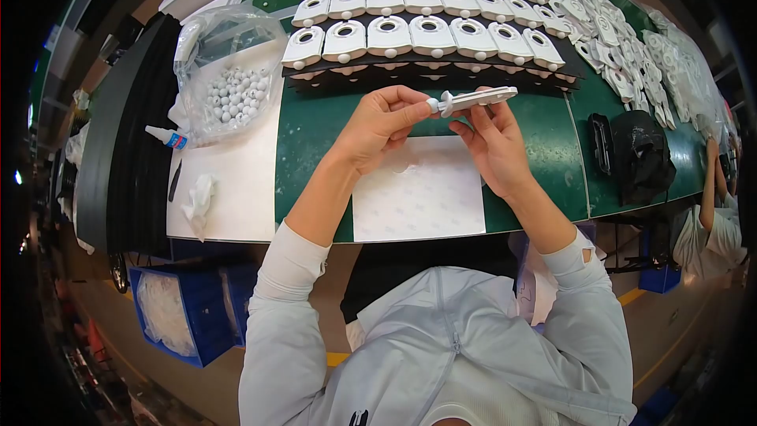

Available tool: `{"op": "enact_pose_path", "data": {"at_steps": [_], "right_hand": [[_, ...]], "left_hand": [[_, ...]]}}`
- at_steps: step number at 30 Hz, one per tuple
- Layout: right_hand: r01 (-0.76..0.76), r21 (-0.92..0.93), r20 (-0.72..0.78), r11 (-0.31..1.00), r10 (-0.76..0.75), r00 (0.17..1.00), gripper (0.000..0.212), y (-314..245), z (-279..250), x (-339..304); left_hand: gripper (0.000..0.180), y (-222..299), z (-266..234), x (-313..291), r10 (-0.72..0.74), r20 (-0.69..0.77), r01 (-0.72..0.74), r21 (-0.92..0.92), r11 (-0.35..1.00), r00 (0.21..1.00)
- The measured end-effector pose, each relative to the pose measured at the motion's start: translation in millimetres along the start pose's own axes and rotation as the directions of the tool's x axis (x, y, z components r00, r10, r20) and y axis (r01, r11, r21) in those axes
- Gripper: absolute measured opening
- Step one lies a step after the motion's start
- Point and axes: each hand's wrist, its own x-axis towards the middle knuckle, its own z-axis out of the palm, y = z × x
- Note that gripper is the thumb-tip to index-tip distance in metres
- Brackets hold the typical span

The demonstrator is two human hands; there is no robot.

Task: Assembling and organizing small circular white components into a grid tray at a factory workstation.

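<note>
Over the green table, my left hand (pixel 371 132) pinches a small white ball (pixel 432 106) between thumb and fingertips. The ball sits at the stem end of a flat white plastic part (pixel 487 98); whether the two are joined or only touching I cannot tell. My right hand (pixel 500 146) grips this part from below, its thumb and fingers closed on the near edge. The part is turned nearly edge-on, so its broad face is mostly hidden. Below both hands lies a white sheet (pixel 418 201).
Rows of similar white parts with balls stand on black boards (pixel 434 67) behind my hands. More parts (pixel 623 55) are heaped at right, near a black bag (pixel 643 154). At left are bagged white balls (pixel 236 96), a small glue bottle (pixel 167 137) and crumpled tissue (pixel 200 199).
</note>
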Motion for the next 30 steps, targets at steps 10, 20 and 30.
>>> {"op": "enact_pose_path", "data": {"at_steps": [10,20,30], "right_hand": [[-0.125,-0.034,0.156,0.992,0.128,0.979,0.024,-9.3,1.6,-2.8],[0.195,-0.439,0.148,0.877,-0.143,0.979,0.021,-68.8,11.0,15.7],[-0.077,-0.927,-0.207,0.368,-0.327,0.922,0.031,-193.2,-147.7,58.7]], "left_hand": [[0.029,-0.1,4.7,-2.2,0.375,0.092,-0.369,0.501,0.783,0.922],[0.036,10.1,1.2,-12.1,0.573,0.016,-0.513,0.469,0.719,0.819],[0.018,135.8,-118.3,-152.6,0.914,-0.200,-0.001,0.977,0.214,0.353]]}}
